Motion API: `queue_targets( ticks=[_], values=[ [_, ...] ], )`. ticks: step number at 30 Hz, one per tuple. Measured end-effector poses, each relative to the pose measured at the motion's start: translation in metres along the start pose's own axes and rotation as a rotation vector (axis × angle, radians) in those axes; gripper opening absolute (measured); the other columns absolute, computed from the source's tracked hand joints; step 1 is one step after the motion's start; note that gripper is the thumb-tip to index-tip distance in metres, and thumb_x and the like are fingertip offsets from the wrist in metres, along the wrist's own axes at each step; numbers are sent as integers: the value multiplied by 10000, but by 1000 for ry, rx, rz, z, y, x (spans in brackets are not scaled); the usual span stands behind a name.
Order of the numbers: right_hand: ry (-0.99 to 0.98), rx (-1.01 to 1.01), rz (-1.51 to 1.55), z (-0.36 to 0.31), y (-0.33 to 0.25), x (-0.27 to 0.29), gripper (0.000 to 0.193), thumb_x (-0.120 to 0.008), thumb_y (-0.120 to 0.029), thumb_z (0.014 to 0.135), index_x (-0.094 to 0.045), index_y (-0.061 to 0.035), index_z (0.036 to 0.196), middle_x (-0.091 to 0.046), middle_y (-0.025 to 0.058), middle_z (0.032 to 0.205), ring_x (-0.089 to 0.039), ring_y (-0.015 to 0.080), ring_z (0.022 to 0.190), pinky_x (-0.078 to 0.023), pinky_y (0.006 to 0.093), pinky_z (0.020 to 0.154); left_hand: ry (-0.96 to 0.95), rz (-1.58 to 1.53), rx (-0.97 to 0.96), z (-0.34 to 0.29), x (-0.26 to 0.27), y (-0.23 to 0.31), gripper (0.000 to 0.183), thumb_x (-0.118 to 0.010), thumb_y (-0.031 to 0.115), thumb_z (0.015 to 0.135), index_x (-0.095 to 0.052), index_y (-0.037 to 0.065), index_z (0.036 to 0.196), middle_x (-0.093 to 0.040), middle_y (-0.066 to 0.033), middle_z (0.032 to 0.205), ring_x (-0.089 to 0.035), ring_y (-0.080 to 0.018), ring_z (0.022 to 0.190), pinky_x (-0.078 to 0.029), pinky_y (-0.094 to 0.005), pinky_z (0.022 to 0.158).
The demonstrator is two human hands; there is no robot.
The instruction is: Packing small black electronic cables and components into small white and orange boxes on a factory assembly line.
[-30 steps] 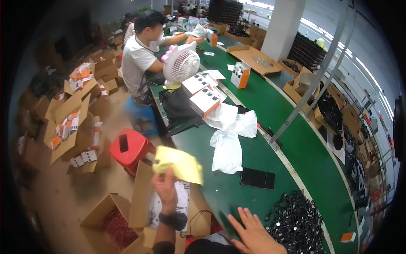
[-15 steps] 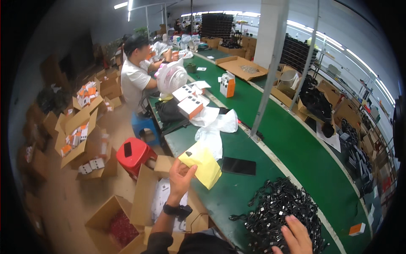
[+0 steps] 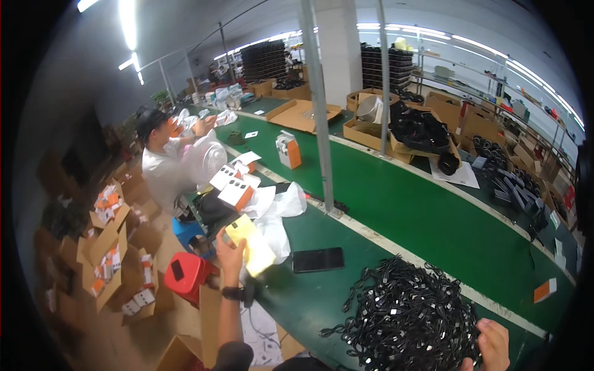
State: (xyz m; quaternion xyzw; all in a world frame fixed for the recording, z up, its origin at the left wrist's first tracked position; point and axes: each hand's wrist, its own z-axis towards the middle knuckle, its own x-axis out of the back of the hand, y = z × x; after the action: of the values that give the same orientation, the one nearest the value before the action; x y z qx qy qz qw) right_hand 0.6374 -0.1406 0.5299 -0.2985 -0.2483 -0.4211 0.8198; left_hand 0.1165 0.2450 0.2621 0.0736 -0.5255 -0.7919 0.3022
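In my left hand (image 3: 230,252) is a thin yellow sheet or flat bag (image 3: 252,246) with a small black mark near its top, pinched at its left edge between thumb and fingers. It is held above the green table, beside some white plastic bags (image 3: 278,213). My right hand (image 3: 492,345) is at the right edge of a big heap of black cables (image 3: 408,318) with metal plugs. Its fingers are slightly bent and loose, the thumb apart from them, and no held thing shows. A black phone (image 3: 318,260) lies flat between the sheet and the heap.
A metal post (image 3: 322,123) stands beyond the heap, by the green belt (image 3: 396,204). Orange-white boxes (image 3: 235,188) lie past the bags. At left are a red stool (image 3: 185,278) and open cartons (image 3: 114,266). A co-worker (image 3: 167,164) sits by a fan (image 3: 207,161).
The view has swung to the right. My right hand has moved from over the cable heap to its right edge. My left hand still holds the yellow sheet.
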Motion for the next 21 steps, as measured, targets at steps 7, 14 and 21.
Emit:
queue_targets(
  ticks=[7, 14, 21],
  values=[
    [99, -67, -17, -16, 6, 15, 342, -639, -54, 1035, -657, 146, 1311, -722, 351, 1246, -709, 513, 1125, -573, 574, 1013, -122, 818, -180, -2, -12, -73, 637, -765, 345, 954, -580, 83, 1505, -519, -316, 1538, -455, -511, 1416, -369, -605, 1184],
    [103, -86, 12, -2, 13, 10, 253, -651, -17, 1001, -713, 157, 1174, -741, 330, 1170, -726, 496, 1069, -600, 554, 965, -127, 778, -225, -5, -22, -62, 477, -726, 326, 978, -703, 116, 1406, -549, -323, 1522, -486, -494, 1413, -391, -588, 1179],
    [86, 8, 88, 1, 22, 13, 232, -653, 9, 979, -720, 158, 1143, -758, 314, 1101, -744, 486, 1013, -621, 535, 925, -149, 726, -144, -4, -20, -49, 482, -700, 380, 1012, -719, 104, 1406, -528, -321, 1567, -441, -478, 1482, -341, -580, 1226]
  ],
)
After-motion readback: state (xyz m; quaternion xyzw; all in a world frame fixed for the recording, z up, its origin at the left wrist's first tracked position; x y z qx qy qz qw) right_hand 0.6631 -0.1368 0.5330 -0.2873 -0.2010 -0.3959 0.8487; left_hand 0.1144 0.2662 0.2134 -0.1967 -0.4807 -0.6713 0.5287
